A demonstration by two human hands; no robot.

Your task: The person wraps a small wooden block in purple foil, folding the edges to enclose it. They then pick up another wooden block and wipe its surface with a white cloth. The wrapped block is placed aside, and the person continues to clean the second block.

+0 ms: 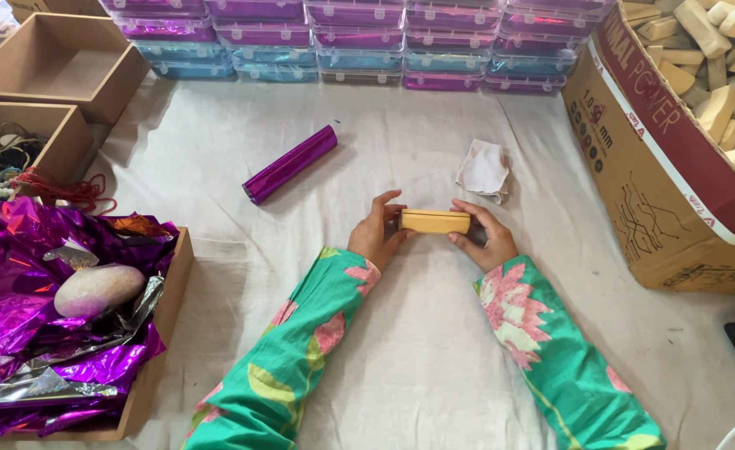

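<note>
**Both hands closed on a small wooden block over the white cloth**

The left hand [376, 236] and the right hand [482, 237] held one pale yellow wooden block [435, 221] between them, each at one end. The left thumb lay along the top near edge and the fingers curled behind; the right fingers wrapped round the other end, pressed against the wood. The block was a short, smooth rectangular bar with rounded corners, level, held just above the middle of the white cloth [417, 350] that covered the work surface. Both sleeves were green with pink flowers.

Just beyond the right hand lay a small crumpled white rag [484, 169]. Toward the left of the far half of the cloth, a roll of purple foil [291, 163] lay at a slant, well apart from the hands.

Along the far edge stood a row of stacked clear plastic boxes [359, 50] with purple and blue contents. At the right edge, a brown cardboard carton [659, 208] with a dark red band and printed lettering held many more pale wooden blocks [730, 75]. At the near left corner, a wooden tray [163, 333] overflowed with crumpled purple and silver foil [42, 350], with a smooth pale stone [98, 288] resting on top. Two more wooden trays [59, 58] stood at the far left.
</note>
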